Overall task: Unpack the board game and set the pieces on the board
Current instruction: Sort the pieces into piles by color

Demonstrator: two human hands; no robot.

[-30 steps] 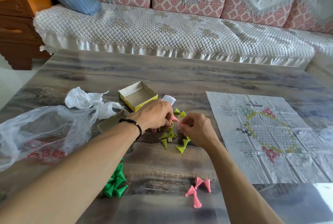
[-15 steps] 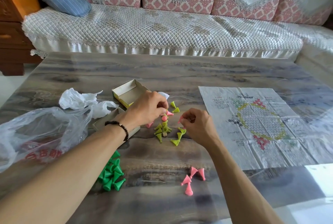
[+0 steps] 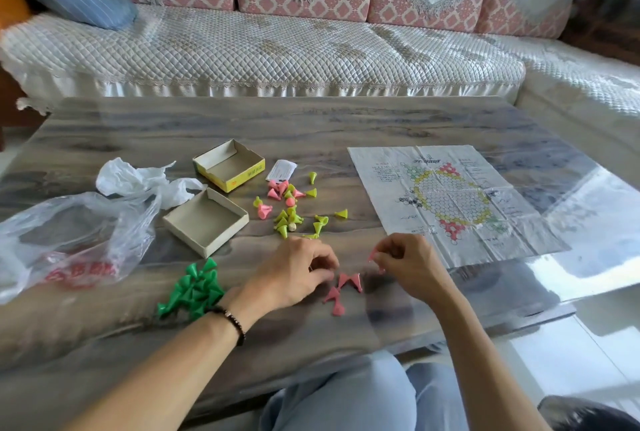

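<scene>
Green cones (image 3: pixel 192 288) piled on the bench (image 3: pixel 346 122), left hand (image 3: pixel 298 274) fingers curled at the pink cones (image 3: pixel 341 288), grip unclear. Right hand (image 3: pixel 408 264) pinches a pink piece (image 3: pixel 373 253). Board (image 3: pixel 446 200) lies flat, far right.

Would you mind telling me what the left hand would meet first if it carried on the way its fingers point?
Most likely the small pink pieces lying just beyond the left hand, between it and the right hand; depth is hard to judge.
</scene>
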